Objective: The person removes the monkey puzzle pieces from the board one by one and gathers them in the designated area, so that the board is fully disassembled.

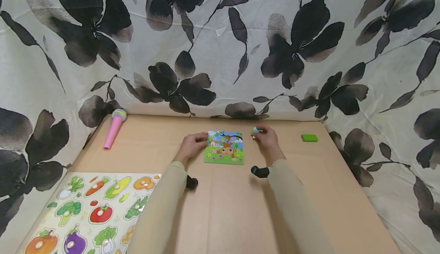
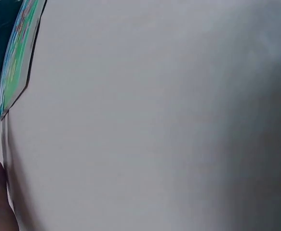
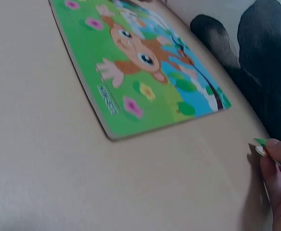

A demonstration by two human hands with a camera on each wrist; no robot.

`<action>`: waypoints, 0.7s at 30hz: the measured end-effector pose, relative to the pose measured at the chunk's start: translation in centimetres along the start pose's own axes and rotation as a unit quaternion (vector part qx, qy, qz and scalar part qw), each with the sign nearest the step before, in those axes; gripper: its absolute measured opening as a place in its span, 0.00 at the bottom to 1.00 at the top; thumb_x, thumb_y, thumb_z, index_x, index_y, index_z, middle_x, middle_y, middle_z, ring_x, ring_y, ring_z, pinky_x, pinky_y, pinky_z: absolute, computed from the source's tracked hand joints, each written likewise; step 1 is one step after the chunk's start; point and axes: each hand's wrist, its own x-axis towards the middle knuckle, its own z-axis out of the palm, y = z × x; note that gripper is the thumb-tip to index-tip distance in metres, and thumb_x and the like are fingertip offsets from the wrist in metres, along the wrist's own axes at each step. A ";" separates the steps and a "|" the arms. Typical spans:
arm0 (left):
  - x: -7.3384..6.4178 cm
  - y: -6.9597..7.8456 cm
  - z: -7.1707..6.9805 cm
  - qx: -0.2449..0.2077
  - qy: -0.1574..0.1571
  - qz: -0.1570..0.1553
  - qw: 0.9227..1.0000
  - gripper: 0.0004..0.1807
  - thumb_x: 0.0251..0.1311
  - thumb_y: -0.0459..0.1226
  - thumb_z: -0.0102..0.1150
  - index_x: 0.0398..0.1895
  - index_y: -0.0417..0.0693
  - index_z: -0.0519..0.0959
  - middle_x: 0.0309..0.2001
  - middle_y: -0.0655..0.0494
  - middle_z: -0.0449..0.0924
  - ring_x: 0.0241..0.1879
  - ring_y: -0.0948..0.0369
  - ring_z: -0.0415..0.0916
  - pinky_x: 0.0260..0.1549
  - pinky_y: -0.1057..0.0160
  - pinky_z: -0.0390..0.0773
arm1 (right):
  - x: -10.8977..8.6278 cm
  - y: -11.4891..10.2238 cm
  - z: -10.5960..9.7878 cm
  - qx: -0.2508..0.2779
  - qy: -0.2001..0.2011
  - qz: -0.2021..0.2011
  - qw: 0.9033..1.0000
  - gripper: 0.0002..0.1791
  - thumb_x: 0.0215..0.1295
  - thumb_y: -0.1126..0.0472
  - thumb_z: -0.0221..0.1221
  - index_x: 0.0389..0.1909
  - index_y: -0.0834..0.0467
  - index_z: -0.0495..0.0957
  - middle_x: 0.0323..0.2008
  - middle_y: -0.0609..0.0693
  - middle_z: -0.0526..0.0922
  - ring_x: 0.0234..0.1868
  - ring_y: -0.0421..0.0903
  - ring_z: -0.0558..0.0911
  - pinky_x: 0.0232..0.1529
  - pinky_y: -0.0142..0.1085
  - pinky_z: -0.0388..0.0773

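A square monkey puzzle [image 1: 223,158] lies on the table, showing a monkey hanging head down over green grass. My left hand [image 1: 190,146] is at its upper left side, fingertips touching the edge; only part of that hand [image 2: 0,202] shows in the left wrist view. Just right of the puzzle, my right hand [image 1: 269,141] pinches a small puzzle piece [image 1: 255,131] between thumb and fingers. Seen from the right wrist, the piece [image 3: 261,150] has a green tip and a pale edge, and the fingers cover most of it.
On the far left of the table [image 1: 227,215] lies a pink toy microphone [image 1: 114,130]. A vegetable peg board [image 1: 86,193] fills the near left corner, partly under the left sleeve. To the right is a green block [image 1: 309,138]. Flowered cloth [image 1: 220,55] hangs behind and along the sides.
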 end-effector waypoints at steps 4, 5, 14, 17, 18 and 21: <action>0.1 0.0 -0.1 -0.001 -0.007 -0.001 1.000 0.21 0.60 0.38 0.67 0.56 0.45 0.81 0.61 0.56 0.78 0.67 0.59 0.67 0.70 0.56 0.59 | 0.0 0.3 -0.9 -0.064 -0.009 -0.012 0.998 0.22 0.66 0.68 0.61 0.60 0.66 0.73 0.52 0.64 0.77 0.50 0.55 0.78 0.46 0.35 0.79; 0.1 0.0 -0.1 -0.001 -0.009 -0.001 1.000 0.21 0.60 0.38 0.67 0.56 0.45 0.81 0.61 0.56 0.78 0.67 0.59 0.67 0.70 0.56 0.59 | 0.1 0.3 -1.0 -0.079 -0.012 -0.017 0.997 0.22 0.65 0.67 0.61 0.60 0.66 0.73 0.52 0.64 0.77 0.51 0.56 0.78 0.45 0.35 0.79; 0.0 -0.1 -0.1 0.023 -0.030 0.009 0.999 0.20 0.61 0.38 0.66 0.56 0.43 0.81 0.63 0.55 0.75 0.68 0.58 0.66 0.70 0.55 0.57 | 0.7 0.6 -1.2 -0.151 -0.040 -0.059 0.986 0.20 0.65 0.68 0.61 0.58 0.65 0.76 0.47 0.63 0.81 0.47 0.56 0.79 0.42 0.35 0.79; 0.0 -0.1 -0.1 0.036 -0.038 0.013 0.999 0.20 0.62 0.38 0.65 0.56 0.42 0.81 0.63 0.55 0.75 0.68 0.57 0.65 0.71 0.55 0.56 | 0.8 0.7 -1.1 -0.176 -0.038 -0.082 0.980 0.18 0.65 0.68 0.61 0.55 0.67 0.78 0.43 0.64 0.82 0.44 0.57 0.81 0.43 0.39 0.79; 0.0 -0.1 -0.1 0.037 -0.039 0.012 0.998 0.20 0.62 0.38 0.65 0.56 0.42 0.81 0.63 0.55 0.75 0.68 0.57 0.65 0.71 0.55 0.56 | 0.8 0.7 -1.1 -0.183 -0.036 -0.088 0.978 0.17 0.65 0.68 0.61 0.55 0.67 0.79 0.42 0.65 0.83 0.44 0.57 0.81 0.44 0.41 0.79; -0.1 0.0 -0.1 0.042 -0.040 0.015 0.998 0.20 0.62 0.38 0.65 0.56 0.42 0.81 0.63 0.54 0.74 0.68 0.56 0.65 0.70 0.55 0.57 | 0.8 0.7 -1.1 -0.195 -0.028 -0.100 0.975 0.16 0.65 0.68 0.61 0.53 0.67 0.80 0.42 0.64 0.83 0.43 0.57 0.81 0.45 0.44 0.78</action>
